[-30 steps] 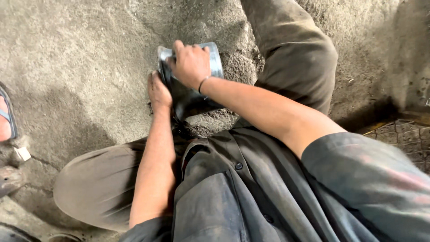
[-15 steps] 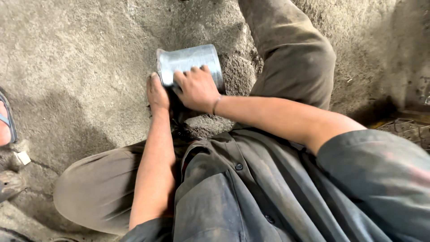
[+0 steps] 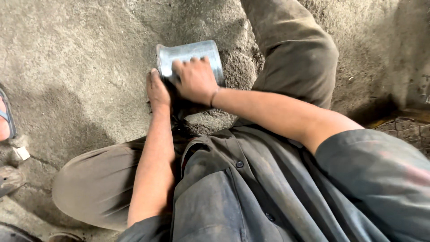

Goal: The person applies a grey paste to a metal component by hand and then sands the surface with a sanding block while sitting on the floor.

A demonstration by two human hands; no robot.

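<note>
While the sandy ground (image 3: pixel 80 67) was viewed from above, a blue-strapped sandal (image 3: pixel 6 117) was seen at the far left edge, with a small pale block (image 3: pixel 20 152) lying just below it. Further right, the squatting person's bent left knee, clad in grey-brown trousers (image 3: pixel 96 183), was seen low in the picture. The left hand (image 3: pixel 157 89) was laid flat on the sand, fingers straight and held together, nothing being gripped; its fingertips were touching the lower left rim of a shiny metal cylinder (image 3: pixel 190 54). This cylinder was seen lying on its side on the sand, near the top middle of the view, between the two knees. The right hand (image 3: pixel 195 80) was pressed on top of the cylinder's side from the near edge, the fingers spread slightly and curved over the metal rather than closed round it. A thin band (image 3: pixel 214 96) was worn at that wrist. A heap of loose darker sand (image 3: pixel 237 71) was seen just beside the cylinder's right end. At the far right, a dark grating (image 3: pixel 405 130) was partly visible.
</note>
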